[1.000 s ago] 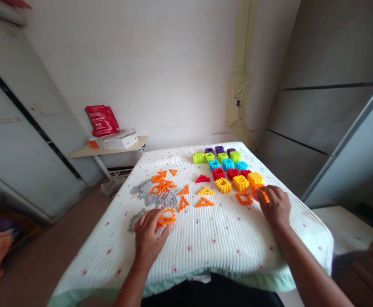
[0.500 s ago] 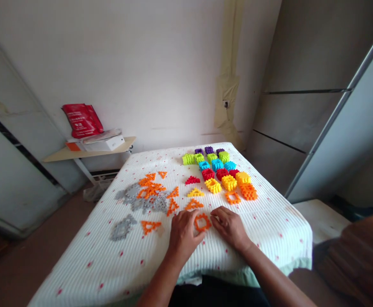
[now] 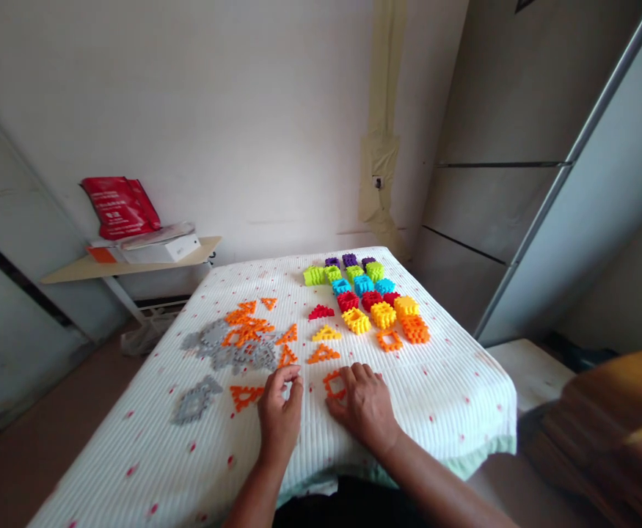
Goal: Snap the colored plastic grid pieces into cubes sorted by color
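Observation:
My right hand (image 3: 365, 405) is closed over the right side of an orange square frame piece (image 3: 329, 385) lying on the cloth, its thumb at the near edge. The covered side of that piece is hidden. To the left, my left hand (image 3: 279, 411) hovers low with fingers loosely curled, thumb and forefinger slightly apart and nothing visible between them. Beside it lies an orange triangle piece (image 3: 243, 397), partly behind the hand. Another orange triangle (image 3: 287, 357) is just beyond its fingertips. Farther on lie an orange triangle (image 3: 323, 354), a yellow triangle (image 3: 326, 333) and a red triangle (image 3: 321, 312).
Stacked square pieces stand in coloured rows at the back right: purple, green, blue stack (image 3: 363, 284), red, yellow stack (image 3: 383, 315) and orange stack (image 3: 415, 330). Grey pieces (image 3: 221, 356) and orange triangles lie heaped at left. A side table (image 3: 73, 270) holds red bags (image 3: 119, 209).
My left hand has left the orange square and moved left toward the orange triangle. My right hand has come left onto the square. The view has shifted slightly right.

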{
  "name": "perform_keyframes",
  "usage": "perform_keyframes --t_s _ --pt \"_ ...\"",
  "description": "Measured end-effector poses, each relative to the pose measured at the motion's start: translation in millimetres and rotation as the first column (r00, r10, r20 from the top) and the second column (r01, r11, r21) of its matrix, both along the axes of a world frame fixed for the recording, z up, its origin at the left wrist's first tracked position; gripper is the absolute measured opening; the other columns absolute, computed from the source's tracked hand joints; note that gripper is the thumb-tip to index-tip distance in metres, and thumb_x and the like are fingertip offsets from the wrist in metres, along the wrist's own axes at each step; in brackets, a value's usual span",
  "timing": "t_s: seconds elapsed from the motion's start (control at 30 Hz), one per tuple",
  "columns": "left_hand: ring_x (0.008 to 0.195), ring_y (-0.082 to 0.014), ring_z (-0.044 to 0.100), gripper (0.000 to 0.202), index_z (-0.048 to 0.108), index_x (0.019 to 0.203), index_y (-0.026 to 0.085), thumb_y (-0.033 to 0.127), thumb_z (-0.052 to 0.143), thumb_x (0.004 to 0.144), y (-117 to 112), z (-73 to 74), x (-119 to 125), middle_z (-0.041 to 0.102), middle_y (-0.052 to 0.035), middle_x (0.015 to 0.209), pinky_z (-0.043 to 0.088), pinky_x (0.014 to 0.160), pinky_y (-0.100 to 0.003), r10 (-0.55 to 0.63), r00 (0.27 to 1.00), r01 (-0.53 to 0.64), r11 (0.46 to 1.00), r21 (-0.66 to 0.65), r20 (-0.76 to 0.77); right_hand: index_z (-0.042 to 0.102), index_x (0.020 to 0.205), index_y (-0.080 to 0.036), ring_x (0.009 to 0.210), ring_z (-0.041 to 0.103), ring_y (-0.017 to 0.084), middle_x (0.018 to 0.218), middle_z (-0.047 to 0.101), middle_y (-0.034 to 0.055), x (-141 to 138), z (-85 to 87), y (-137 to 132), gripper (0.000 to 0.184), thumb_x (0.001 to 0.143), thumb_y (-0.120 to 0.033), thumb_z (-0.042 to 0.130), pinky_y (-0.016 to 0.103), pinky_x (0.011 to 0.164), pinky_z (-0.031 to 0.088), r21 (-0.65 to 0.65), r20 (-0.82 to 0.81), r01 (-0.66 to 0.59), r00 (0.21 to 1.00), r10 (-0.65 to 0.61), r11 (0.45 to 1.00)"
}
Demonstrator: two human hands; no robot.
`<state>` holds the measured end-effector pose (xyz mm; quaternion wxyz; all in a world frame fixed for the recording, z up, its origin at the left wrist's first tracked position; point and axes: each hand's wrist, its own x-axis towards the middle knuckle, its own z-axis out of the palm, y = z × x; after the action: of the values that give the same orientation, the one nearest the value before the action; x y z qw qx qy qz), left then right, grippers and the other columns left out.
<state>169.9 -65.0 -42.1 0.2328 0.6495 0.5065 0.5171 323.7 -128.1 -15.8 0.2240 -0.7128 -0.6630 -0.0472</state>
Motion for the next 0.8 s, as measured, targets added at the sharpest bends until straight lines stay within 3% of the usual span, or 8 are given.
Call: perform_keyframes --t_s 0.13,0.23,0.4,0.8 --pt "0.079 -0.0195 0.061 0.024 0.063 0.086 0.018 0.037 0.052 0.076 -0.1 0.9 0.3 0.067 -0.0062 0.084 0.048 0.074 -0.033 -0.009 1.000 0.009 1.000 -0.002 0.015 0.058 0.094 -0.020 0.084 0.053 0.020 0.087 0.059 0.0062 22.6 4.1 6.5 0.019 0.078 -0.031 0.058 0.029 0.070 0.041 0.106 0.008 0.030 0.999 -0.031 0.994" --pt "0.080 -0.0198 0.061 0.024 0.063 0.085 0.018 0.037 0.052 0.075 0.8 -0.6 0.5 0.067 -0.0061 0.084 0.048 0.074 -0.033 -0.003 1.000 0.003 1.000 -0.011 0.026 0.059 0.099 -0.018 0.088 0.054 0.022 0.091 0.061 0.0093 57.0 9.8 12.8 0.025 0.082 -0.036 0.055 0.031 0.073 0.041 0.196 0.056 0.173 0.981 -0.187 0.965" --pt "0.078 -0.0196 0.060 0.025 0.063 0.084 0.019 0.038 0.052 0.074 1.6 -1.3 1.2 0.067 -0.0057 0.084 0.049 0.074 -0.033 0.003 1.000 -0.003 1.000 -0.017 0.020 0.061 0.095 -0.018 0.086 0.056 0.021 0.092 0.064 0.0097 94.9 8.7 20.4 0.024 0.084 -0.037 0.050 0.029 0.069 0.041 0.120 0.120 0.344 0.926 -0.358 0.931" --pt "0.077 -0.0181 0.061 0.018 0.064 0.082 0.019 0.030 0.053 0.075 0.1 -1.4 2.8 0.067 -0.0042 0.079 0.049 0.072 -0.031 -0.003 1.000 0.002 0.999 0.038 0.030 0.062 0.094 -0.018 0.077 0.061 0.018 0.093 0.063 0.0092 94.0 9.8 24.2 0.024 0.084 -0.034 0.048 0.025 0.058 0.040 -0.074 0.156 0.386 0.915 -0.372 0.919"
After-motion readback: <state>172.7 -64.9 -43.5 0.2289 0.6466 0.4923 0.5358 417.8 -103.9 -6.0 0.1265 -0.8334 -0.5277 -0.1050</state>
